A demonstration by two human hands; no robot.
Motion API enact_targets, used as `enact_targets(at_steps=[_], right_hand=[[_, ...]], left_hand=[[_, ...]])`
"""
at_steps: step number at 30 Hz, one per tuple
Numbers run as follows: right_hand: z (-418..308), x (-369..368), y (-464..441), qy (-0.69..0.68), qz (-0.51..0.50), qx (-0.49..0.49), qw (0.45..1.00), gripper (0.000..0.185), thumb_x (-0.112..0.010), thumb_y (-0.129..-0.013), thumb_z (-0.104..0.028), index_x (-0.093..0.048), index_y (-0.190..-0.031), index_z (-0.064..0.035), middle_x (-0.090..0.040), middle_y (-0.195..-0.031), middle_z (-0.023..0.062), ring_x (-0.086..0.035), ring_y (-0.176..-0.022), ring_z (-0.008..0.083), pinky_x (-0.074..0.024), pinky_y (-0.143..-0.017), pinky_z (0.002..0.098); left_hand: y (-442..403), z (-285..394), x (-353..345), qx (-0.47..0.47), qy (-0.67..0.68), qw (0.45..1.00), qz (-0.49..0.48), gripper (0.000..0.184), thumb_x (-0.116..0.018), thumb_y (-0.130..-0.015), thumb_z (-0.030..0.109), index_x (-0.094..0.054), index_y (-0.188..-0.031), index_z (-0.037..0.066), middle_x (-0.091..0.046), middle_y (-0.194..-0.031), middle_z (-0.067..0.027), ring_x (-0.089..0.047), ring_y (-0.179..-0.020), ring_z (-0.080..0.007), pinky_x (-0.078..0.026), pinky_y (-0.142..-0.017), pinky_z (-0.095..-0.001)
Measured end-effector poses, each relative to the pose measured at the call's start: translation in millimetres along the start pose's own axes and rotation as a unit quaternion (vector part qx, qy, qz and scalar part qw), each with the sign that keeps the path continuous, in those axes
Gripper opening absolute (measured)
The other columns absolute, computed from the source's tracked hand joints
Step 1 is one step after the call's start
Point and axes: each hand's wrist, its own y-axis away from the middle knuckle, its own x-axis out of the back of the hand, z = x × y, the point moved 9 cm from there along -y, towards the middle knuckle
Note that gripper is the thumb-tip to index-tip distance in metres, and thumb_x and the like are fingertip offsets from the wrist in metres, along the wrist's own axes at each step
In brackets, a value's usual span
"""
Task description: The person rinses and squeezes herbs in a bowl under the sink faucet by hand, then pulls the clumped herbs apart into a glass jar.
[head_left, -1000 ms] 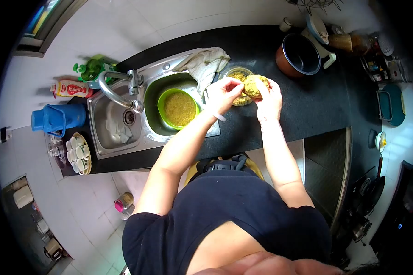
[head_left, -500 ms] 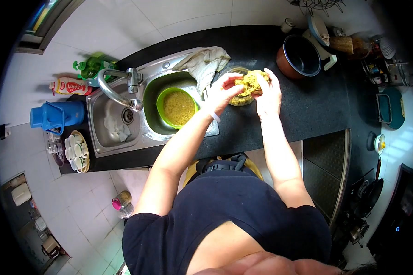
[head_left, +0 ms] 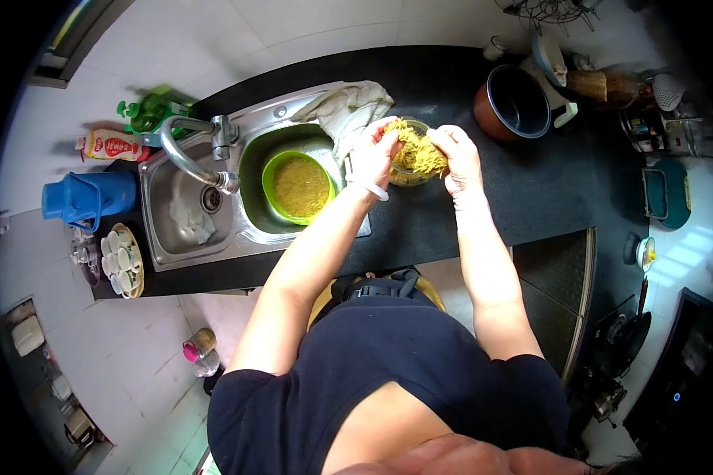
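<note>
Both hands grip a clump of yellow-green vegetable shreds (head_left: 421, 154) over a clear round bowl (head_left: 408, 180), which is partly hidden behind the clump. My left hand (head_left: 374, 154), with a white band at the wrist, pinches the clump's left side. On the right, my right hand (head_left: 461, 157) closes thumb and fingers on the other end. Loose strands stick out between the hands. To the left, a bright green basin (head_left: 267, 180) holds more yellowish shreds, apparently in liquid, inside the right sink bowl (head_left: 252, 158).
A grey cloth (head_left: 348, 111) drapes over the sink's corner beside my left hand. The faucet (head_left: 194, 162) arches over the sink. A brown pot (head_left: 499, 115) stands right of the bowl on the black counter (head_left: 523, 182). A blue thermos (head_left: 107, 196) and a tray of cups (head_left: 139, 265) are at left.
The compact lump has been pulled out into a looser, wider clump. My right hand has turned and lowered slightly; my left fingers have closed in. The whole view has shifted a little.
</note>
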Motion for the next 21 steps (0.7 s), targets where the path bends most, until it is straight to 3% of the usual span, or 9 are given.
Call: enact_targets(at_steps=[3, 6, 11, 15, 21], right_hand=[[-5.3, -8.0, -3.8, 0.070, -0.027, 0.013, 0.997, 0.021, -0.066, -0.075, -0.005, -0.062, -0.096, -0.0012, -0.063, -0.087, 0.0041, -0.059, -0.076, 0.0106, -0.0480, -0.071, 0.0227], [-6.3, -12.7, -5.4, 0.139, -0.052, 0.008, 0.989, 0.024, -0.067, -0.074, -0.006, -0.064, -0.097, -0.0003, -0.064, -0.089, 0.0055, -0.060, -0.078, 0.0120, -0.0487, -0.072, 0.0241], [-17.2, 1.2, -8.9, 0.245, -0.023, 0.058, 0.967, 0.022, -0.070, -0.072, -0.008, -0.066, -0.092, 0.0004, -0.065, -0.087, 0.0069, -0.061, -0.077, 0.0124, -0.0495, -0.071, 0.0252], [-23.0, 17.5, -9.8, 0.219, -0.005, 0.036, 0.975, 0.020, -0.068, -0.072, -0.005, -0.066, -0.091, 0.0010, -0.065, -0.086, 0.0073, -0.060, -0.076, 0.0128, -0.0494, -0.071, 0.0253], [-18.6, 1.2, -5.3, 0.270, -0.049, 0.060, 0.960, 0.021, -0.067, -0.072, -0.008, -0.066, -0.091, 0.0003, -0.065, -0.087, 0.0079, -0.060, -0.078, 0.0137, -0.0488, -0.072, 0.0263]], left_hand=[[-0.1, 2.8, -8.5, -0.015, 0.034, 0.999, 0.010, 0.021, -0.058, -0.086, 0.006, -0.057, -0.106, 0.000, -0.060, -0.095, -0.0056, -0.058, -0.085, -0.0108, -0.049, -0.078, -0.0225], [1.8, 2.1, -20.9, -0.046, -0.016, 0.998, -0.026, 0.018, -0.058, -0.085, 0.006, -0.059, -0.102, 0.000, -0.062, -0.093, -0.0056, -0.059, -0.084, -0.0116, -0.048, -0.078, -0.0236], [3.9, 9.3, -12.5, -0.101, -0.265, 0.958, -0.038, 0.016, -0.062, -0.084, 0.014, -0.062, -0.095, 0.001, -0.063, -0.085, -0.0036, -0.057, -0.079, -0.0104, -0.046, -0.072, -0.0240], [-1.9, 13.4, 8.3, -0.077, -0.197, 0.977, 0.004, 0.016, -0.060, -0.087, 0.019, -0.062, -0.093, 0.004, -0.060, -0.080, -0.0004, -0.055, -0.073, -0.0064, -0.044, -0.066, -0.0207], [7.6, -3.0, -23.6, 0.018, -0.191, 0.972, -0.136, 0.012, -0.065, -0.083, 0.015, -0.061, -0.088, 0.004, -0.060, -0.077, 0.0001, -0.053, -0.069, -0.0058, -0.044, -0.061, -0.0196]])
